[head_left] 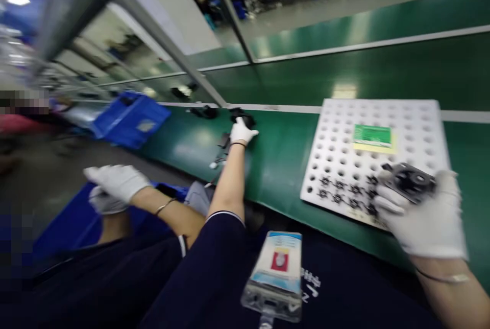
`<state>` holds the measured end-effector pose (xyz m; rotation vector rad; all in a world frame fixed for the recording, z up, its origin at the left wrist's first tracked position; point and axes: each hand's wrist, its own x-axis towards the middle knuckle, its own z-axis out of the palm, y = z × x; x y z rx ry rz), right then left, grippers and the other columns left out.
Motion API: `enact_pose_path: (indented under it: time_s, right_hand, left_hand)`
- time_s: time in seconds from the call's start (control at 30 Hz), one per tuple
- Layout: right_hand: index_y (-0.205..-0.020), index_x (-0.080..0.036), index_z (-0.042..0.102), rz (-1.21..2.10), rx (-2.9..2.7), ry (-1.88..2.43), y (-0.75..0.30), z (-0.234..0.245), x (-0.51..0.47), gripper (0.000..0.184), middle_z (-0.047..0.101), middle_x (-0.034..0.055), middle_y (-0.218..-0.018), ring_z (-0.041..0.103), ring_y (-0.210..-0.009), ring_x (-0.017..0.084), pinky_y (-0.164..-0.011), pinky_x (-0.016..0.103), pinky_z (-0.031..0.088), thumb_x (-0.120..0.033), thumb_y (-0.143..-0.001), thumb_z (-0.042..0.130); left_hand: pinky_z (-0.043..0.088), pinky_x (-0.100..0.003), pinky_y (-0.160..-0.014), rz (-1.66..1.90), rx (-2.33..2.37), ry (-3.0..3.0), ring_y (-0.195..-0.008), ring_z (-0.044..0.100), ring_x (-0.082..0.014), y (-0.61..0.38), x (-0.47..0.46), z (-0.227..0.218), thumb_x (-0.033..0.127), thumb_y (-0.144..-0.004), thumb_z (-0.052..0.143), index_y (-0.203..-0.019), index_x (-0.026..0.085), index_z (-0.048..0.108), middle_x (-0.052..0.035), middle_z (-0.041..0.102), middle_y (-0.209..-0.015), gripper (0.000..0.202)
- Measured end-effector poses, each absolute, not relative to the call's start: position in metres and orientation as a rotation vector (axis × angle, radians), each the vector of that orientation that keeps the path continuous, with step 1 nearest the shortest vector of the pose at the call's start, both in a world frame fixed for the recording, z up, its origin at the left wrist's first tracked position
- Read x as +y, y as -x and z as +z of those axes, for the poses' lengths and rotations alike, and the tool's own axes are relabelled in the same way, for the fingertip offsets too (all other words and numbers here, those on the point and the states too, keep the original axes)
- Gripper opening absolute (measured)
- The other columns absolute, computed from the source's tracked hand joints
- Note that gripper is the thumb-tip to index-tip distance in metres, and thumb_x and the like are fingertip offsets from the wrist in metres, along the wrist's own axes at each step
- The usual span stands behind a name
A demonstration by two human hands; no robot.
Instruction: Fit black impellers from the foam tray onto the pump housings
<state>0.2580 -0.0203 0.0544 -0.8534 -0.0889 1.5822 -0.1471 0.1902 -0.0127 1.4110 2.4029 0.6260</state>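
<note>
My right hand (429, 216), in a white glove, is closed around a black plastic housing (414, 182) with a round recess, held just above the right edge of a white perforated tray (340, 119). Small black star-shaped parts (356, 189) sit in the tray's front rows; my right hand hides some of that corner. Further off to the left, my gloved left hand (243, 132) reaches across the green bench, thumb and a finger spread apart. It is at a dark part (245, 118), touching or just over it; the contact is blurred.
A green card (372, 136) lies on the tray. Left of my left hand are more black parts (204, 111) and a small connector with wires (216, 162). A blue bin (132, 119) stands on the bench. A co-worker's gloved hands (118, 186) are close at left. Metal posts (229, 12) rise behind.
</note>
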Motion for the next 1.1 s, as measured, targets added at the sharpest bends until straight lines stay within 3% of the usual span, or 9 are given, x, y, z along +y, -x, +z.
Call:
enact_pose_path:
  time_s: [0.2, 0.27, 0.37, 0.47, 0.57, 0.73, 0.9, 1.03, 1.1]
  right_hand:
    - [-0.098, -0.022, 0.071, 1.572, -0.287, 1.045, -0.226, 0.054, 0.004, 0.046, 0.067, 0.0189, -0.104, 0.056, -0.057, 0.013, -0.038, 0.020, 0.047, -0.063, -0.087, 0.054]
    - [-0.104, -0.023, 0.071, 1.578, -0.388, 1.045, -0.210, 0.053, 0.018, 0.044, 0.067, 0.0149, -0.116, 0.066, -0.072, 0.016, -0.053, 0.020, 0.058, -0.062, -0.084, 0.064]
    - [-0.111, -0.026, 0.065, 1.601, -0.661, 0.953, -0.178, 0.047, 0.050, 0.044, 0.067, 0.0064, -0.117, 0.071, -0.090, 0.017, -0.072, 0.023, 0.063, -0.058, -0.082, 0.072]
    - [-0.125, -0.027, 0.055, 1.530, -0.930, 0.947, -0.141, 0.040, 0.086, 0.053, 0.067, 0.0047, -0.115, 0.070, -0.093, 0.016, -0.078, 0.027, 0.062, -0.059, -0.085, 0.068]
    - [-0.134, -0.025, 0.048, 1.356, -1.111, 1.040, -0.113, 0.032, 0.114, 0.063, 0.061, 0.0086, -0.129, 0.068, -0.102, 0.019, -0.090, 0.037, 0.060, -0.060, -0.085, 0.066]
    - [-0.135, -0.020, 0.052, 1.018, -1.368, 1.020, -0.108, 0.024, 0.138, 0.068, 0.052, 0.0121, -0.146, 0.049, -0.137, 0.025, -0.121, 0.045, 0.035, -0.059, -0.082, 0.069]
    - [-0.141, -0.022, 0.047, 0.996, -1.491, 0.956, -0.124, 0.024, 0.152, 0.073, 0.049, 0.0110, -0.149, 0.047, -0.140, 0.025, -0.124, 0.047, 0.031, -0.065, -0.085, 0.064]
    - [-0.152, -0.026, 0.035, 1.042, -1.486, 0.893, -0.141, 0.041, 0.160, 0.087, 0.033, 0.0089, -0.161, 0.033, -0.149, 0.026, -0.125, 0.048, 0.027, -0.075, -0.084, 0.058]
    - [-0.152, -0.030, 0.036, 0.996, -1.422, 0.914, -0.155, 0.055, 0.160, 0.084, 0.031, 0.0074, -0.162, 0.031, -0.150, 0.028, -0.122, 0.049, 0.032, -0.073, -0.084, 0.060]
  left_hand:
    - [0.046, -0.043, -0.098, 0.866, 2.284, -1.392, -0.114, 0.061, -0.0330, 0.164, 0.218, -0.025, 0.032, -0.073, 0.079, -0.122, 0.004, 0.055, -0.0265, 0.061, -0.125, 0.061]
    - [0.048, -0.038, -0.094, 0.941, 2.122, -1.441, -0.106, 0.064, -0.0280, 0.162, 0.209, -0.024, 0.032, -0.075, 0.076, -0.121, 0.005, 0.057, -0.0209, 0.066, -0.118, 0.056]
    - [0.050, -0.030, -0.092, 1.058, 1.852, -1.535, -0.105, 0.065, -0.0218, 0.150, 0.181, -0.019, 0.035, -0.074, 0.076, -0.125, 0.011, 0.058, -0.0112, 0.069, -0.118, 0.059]
    - [0.049, -0.032, -0.100, 1.154, 1.633, -1.648, -0.111, 0.064, -0.0237, 0.126, 0.145, -0.007, 0.037, -0.063, 0.084, -0.123, 0.014, 0.060, -0.0082, 0.069, -0.119, 0.068]
    - [0.049, -0.037, -0.101, 1.131, 1.552, -1.726, -0.109, 0.065, -0.0259, 0.099, 0.118, 0.009, 0.037, -0.059, 0.087, -0.122, 0.016, 0.061, -0.0070, 0.070, -0.116, 0.071]
    - [0.048, -0.041, -0.102, 1.038, 1.508, -1.765, -0.111, 0.064, -0.0279, 0.073, 0.116, 0.026, 0.036, -0.060, 0.087, -0.121, 0.018, 0.061, -0.0069, 0.069, -0.119, 0.069]
    - [0.050, -0.040, -0.099, 1.078, 1.481, -1.751, -0.109, 0.065, -0.0280, 0.061, 0.136, 0.031, 0.034, -0.060, 0.086, -0.120, 0.017, 0.063, -0.0060, 0.070, -0.115, 0.066]
    - [0.050, -0.040, -0.102, 1.202, 1.370, -1.732, -0.111, 0.064, -0.0281, 0.055, 0.151, 0.045, 0.031, -0.060, 0.087, -0.118, 0.016, 0.063, -0.0057, 0.070, -0.115, 0.064]
    - [0.052, -0.041, -0.100, 1.370, 1.304, -1.681, -0.110, 0.065, -0.0274, 0.055, 0.171, 0.058, 0.031, -0.065, 0.085, -0.118, 0.015, 0.061, -0.0062, 0.069, -0.115, 0.060]
